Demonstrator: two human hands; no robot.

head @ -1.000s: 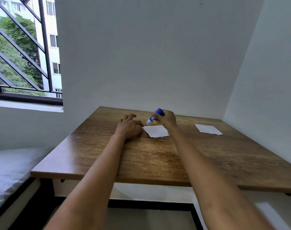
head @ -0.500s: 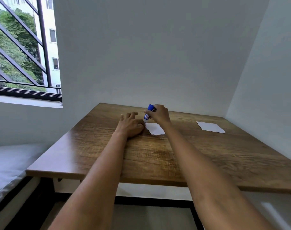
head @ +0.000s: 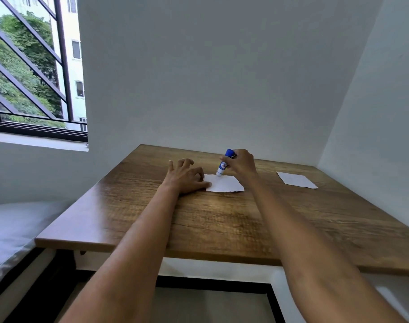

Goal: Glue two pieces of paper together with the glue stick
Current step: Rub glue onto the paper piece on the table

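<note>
the glue stick [head: 223, 164] label is too small to read, its far side hidden by the right hand [head: 242, 162], the left hand [head: 184, 177] covers the paper's [head: 225, 183] near-left corner, and the worktop [head: 222, 220] runs off the right edge.

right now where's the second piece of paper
In the head view the second piece of paper lies flat on the table, far right, apart from the right hand.

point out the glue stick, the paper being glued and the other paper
glue stick [head: 223, 165], head view, on its white label
paper being glued [head: 225, 183], head view, on its bare middle
other paper [head: 296, 179], head view, on its middle
</note>
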